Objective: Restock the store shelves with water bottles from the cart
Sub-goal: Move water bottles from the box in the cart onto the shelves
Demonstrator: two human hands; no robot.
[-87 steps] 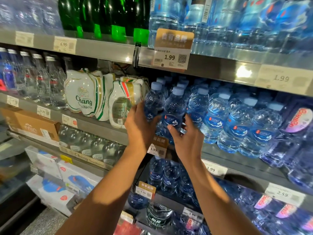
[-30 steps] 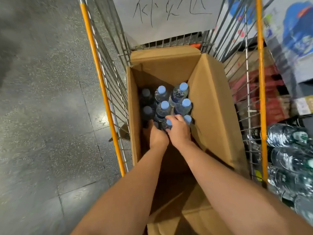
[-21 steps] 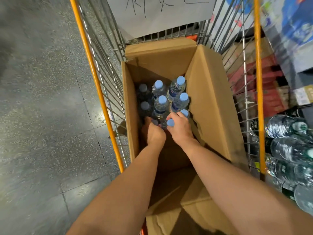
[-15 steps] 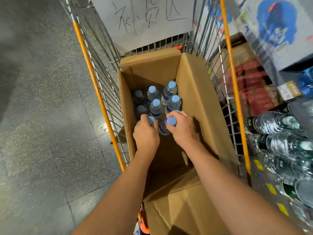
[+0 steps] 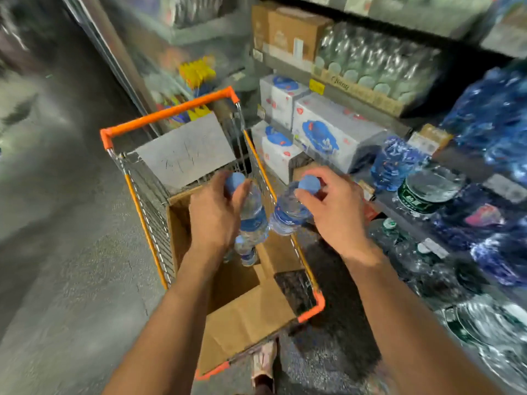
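The left hand [image 5: 215, 220] is clamped round the neck of one water bottle [image 5: 252, 215] and the right hand [image 5: 332, 212] round another bottle [image 5: 288, 220], both lifted clear above the cardboard box [image 5: 245, 309] in the cart [image 5: 168, 114]. Judging by this, the step is the carry to the shelves [image 5: 356, 95] on the right. Each grip should stay firm just under the cap, so the bottles hang upright and do not knock together or clip the cart's rim.

The cardboard box [image 5: 242, 315] sat inside the cart [image 5: 168, 114]; shelves [image 5: 336, 89] stood at three o'clock, the floor [image 5: 71, 266] at nine o'clock.
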